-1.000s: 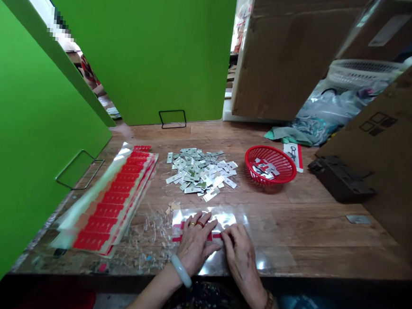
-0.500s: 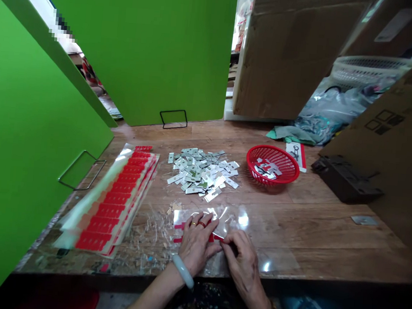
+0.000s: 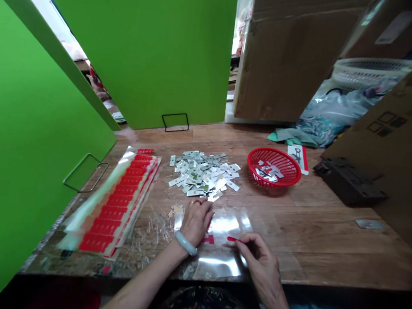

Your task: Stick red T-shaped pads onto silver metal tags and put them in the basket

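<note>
My right hand point(image 3: 257, 258) pinches a small red piece point(image 3: 232, 239) between thumb and forefinger, just above a clear plastic sheet point(image 3: 222, 222) at the table's front. Over the left part of that sheet lies my left hand point(image 3: 196, 223), its fingers bent and close together near the metal pieces; whether anything is under them is hidden. A red sticker piece point(image 3: 209, 239) shows on the sheet beside my left hand. Beyond the hands is a pile of flat silvery metal pieces point(image 3: 204, 173). Farther right, a red basket point(image 3: 291, 180) holds several red and silvery pieces.
Sheets of red stickers point(image 3: 117, 200) lie at the left. Green panels point(image 3: 146, 50) stand behind and at the left on wire supports. A dark metal device point(image 3: 350, 182) sits at the right by a cardboard box point(image 3: 394, 155). Plastic scraps point(image 3: 159, 224) lie left of my left hand.
My right hand has moved right, away from my left hand, with the red piece in its fingertips. My left hand has drawn its fingers together and shifted slightly away from me.
</note>
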`<state>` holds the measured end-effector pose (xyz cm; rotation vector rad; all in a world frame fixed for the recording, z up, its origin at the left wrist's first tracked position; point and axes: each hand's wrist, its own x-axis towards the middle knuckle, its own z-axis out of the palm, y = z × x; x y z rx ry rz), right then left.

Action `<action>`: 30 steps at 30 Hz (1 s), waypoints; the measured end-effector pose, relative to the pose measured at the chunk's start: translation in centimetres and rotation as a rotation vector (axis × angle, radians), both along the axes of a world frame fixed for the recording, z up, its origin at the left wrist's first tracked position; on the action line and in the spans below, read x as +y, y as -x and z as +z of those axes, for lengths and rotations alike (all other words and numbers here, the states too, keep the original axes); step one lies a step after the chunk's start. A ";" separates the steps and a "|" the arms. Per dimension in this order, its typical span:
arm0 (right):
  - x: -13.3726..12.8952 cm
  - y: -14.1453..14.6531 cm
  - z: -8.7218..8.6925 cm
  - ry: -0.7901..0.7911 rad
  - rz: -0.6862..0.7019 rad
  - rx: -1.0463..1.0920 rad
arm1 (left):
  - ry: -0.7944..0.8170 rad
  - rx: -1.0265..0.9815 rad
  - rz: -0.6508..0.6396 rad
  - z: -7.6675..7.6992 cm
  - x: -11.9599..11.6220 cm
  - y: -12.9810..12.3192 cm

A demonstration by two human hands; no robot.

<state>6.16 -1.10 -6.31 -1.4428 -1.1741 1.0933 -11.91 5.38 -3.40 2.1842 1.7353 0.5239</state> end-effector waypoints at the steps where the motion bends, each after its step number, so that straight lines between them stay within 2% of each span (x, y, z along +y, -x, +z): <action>1: 0.0 0.0 0.0 0.003 -0.005 0.005 | -0.003 0.010 -0.011 0.1 0.8 -0.1; 6: -0.1 0.1 0.5 0.014 -0.007 -0.004 | 0.024 0.051 -0.028 0.0 2.9 -0.9; 11: -0.1 0.1 1.0 0.004 -0.018 0.042 | 0.076 0.022 0.102 -0.2 3.5 -1.5; 15: 0.0 0.1 1.4 0.006 -0.019 0.052 | 0.119 -0.090 0.181 0.0 4.2 -1.6; 19: 0.2 0.2 1.6 0.006 -0.014 0.081 | 0.156 -0.288 0.190 0.0 4.4 -1.6; 24: 0.6 0.1 2.3 -0.039 0.006 0.095 | 0.309 -0.621 0.216 0.5 3.4 -1.3; 30: 1.2 0.4 4.6 -0.109 0.063 -0.059 | 0.628 -0.946 0.239 1.6 -0.4 -0.3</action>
